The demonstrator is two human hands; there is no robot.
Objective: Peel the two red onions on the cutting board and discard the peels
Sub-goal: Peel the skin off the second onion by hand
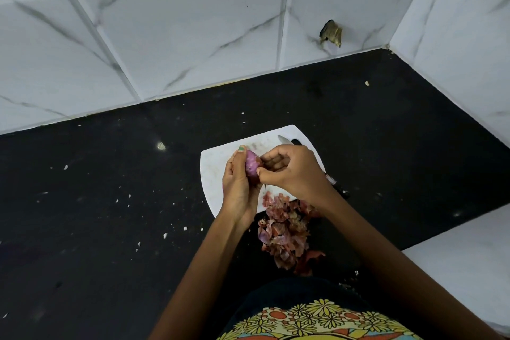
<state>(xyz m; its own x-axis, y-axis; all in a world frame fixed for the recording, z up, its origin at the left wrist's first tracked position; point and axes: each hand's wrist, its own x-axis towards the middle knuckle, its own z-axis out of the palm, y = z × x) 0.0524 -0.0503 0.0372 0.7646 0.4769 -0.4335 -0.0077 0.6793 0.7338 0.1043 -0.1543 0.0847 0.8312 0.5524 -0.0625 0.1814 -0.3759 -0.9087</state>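
Onion (pixel 252 167), red and half-bared, sits cupped in my curled left hand (pixel 237 188) above the cutting board (pixel 218 165), my right hand (pixel 289 168) pinching skin at its three o'clock edge; peeling downward in strips should work best.

1. Legible text, labels, brands, numbers, signs: none can be read in the head view
2. Garment (pixel 317 317): printed flower pattern only, no lettering
3. Wall tiles (pixel 193 22): marble veining only, no marks to read
4. Cutting board (pixel 218 165): no brand or lettering shows on its bare surface
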